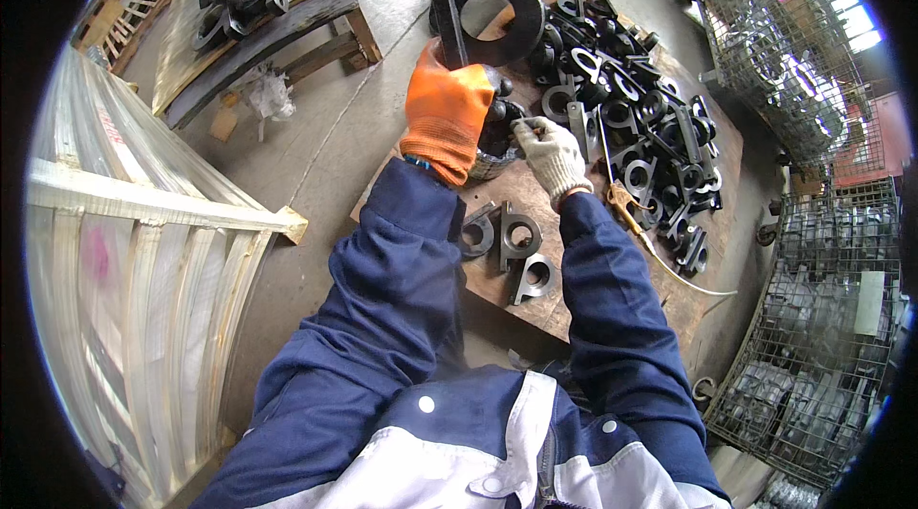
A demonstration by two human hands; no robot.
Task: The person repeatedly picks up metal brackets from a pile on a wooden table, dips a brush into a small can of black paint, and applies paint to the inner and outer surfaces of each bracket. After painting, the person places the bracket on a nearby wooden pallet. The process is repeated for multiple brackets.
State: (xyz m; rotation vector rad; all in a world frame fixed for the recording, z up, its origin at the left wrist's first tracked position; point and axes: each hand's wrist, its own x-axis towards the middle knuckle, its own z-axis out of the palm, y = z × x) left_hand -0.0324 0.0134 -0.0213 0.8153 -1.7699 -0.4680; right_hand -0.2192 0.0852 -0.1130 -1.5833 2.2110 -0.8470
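My left hand [445,117], in an orange glove, is closed around the lower end of a dark metal ring bracket [526,23], a flat bar joined to a thick ring, held up above the workbench. My right hand [553,157], in a white knit glove, has its fingertips pinched together beside a round container [492,167] of small black parts [497,126]. What sits between those fingertips is too small to make out. Nearer to me, a few grey ring brackets [519,239] lie on the brown bench top [497,284].
A large heap of dark ring brackets [622,112] covers the bench's right part, with a tan air gun [626,208] and white hose beside it. Wire cages [813,318] of metal parts stand right. A wooden crate [143,232] and a table [316,2] with brackets stand left.
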